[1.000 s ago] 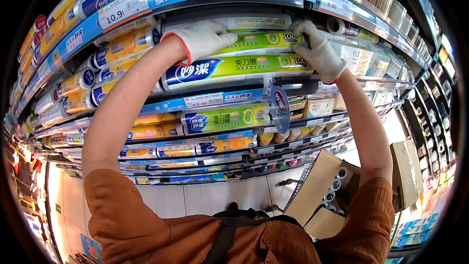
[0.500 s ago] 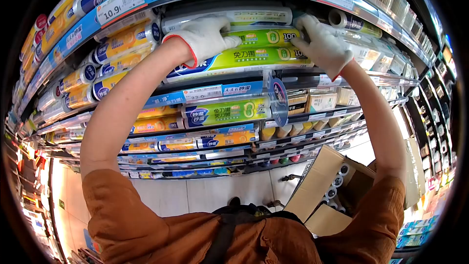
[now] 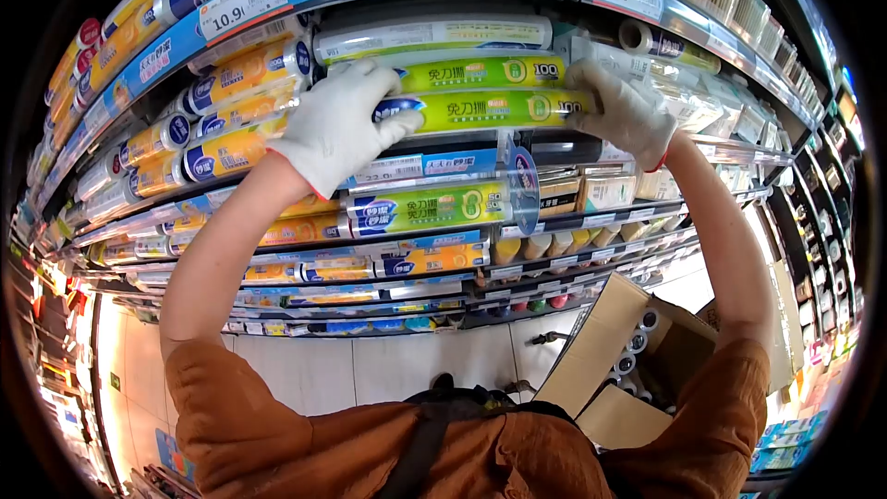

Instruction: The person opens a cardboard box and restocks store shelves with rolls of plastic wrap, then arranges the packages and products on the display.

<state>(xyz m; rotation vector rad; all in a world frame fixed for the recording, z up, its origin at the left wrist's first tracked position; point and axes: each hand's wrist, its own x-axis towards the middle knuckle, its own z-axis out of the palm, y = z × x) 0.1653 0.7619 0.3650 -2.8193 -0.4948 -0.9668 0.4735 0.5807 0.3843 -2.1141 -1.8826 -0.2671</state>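
Two green cling film rolls lie one above the other at the front of the shelf. My left hand [image 3: 346, 125], in a white knit glove, wraps the left end of the lower cling film roll [image 3: 494, 110], its fingers reaching up to the upper cling film roll [image 3: 480, 73]. At the other end, my gloved right hand [image 3: 624, 113] curls its fingers around the right tip of the lower roll. The palms hide both ends of that roll. Behind them lies a paler cling film roll [image 3: 434, 37].
Orange-labelled rolls [image 3: 242, 76] fill the shelf on the left. Boxed goods [image 3: 693, 97] stand to the right. A clear round shelf sign [image 3: 524, 189] juts out below the rolls. An open carton [image 3: 605, 342] holding several rolls stands at lower right.
My left hand has slid left and down from the top of the rolls to their left end. My right hand has dropped slightly to the lower roll's right end, fingers curling in.
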